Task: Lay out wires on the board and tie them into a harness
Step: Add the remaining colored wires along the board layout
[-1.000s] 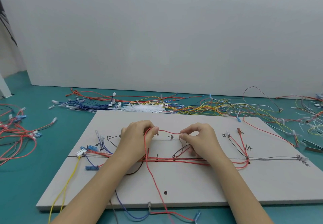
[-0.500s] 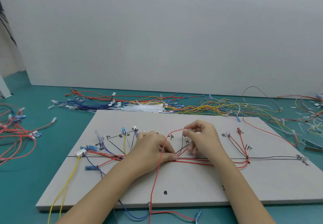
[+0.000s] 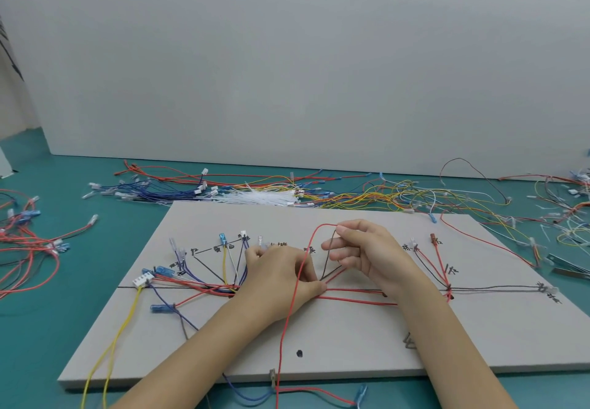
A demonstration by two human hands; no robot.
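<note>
A long red wire (image 3: 295, 284) is looping up off the board (image 3: 335, 348), and the right hand (image 3: 367, 254) is pinching its top bend just above the bunch of wires (image 3: 354, 297) lying along the drawn line. The left hand (image 3: 281, 276) is pressing down on that bunch, thumb on the red strands, close beside the right hand. More loose wires (image 3: 367, 195) are lying on the green surface (image 3: 48, 329) behind the board.
</note>
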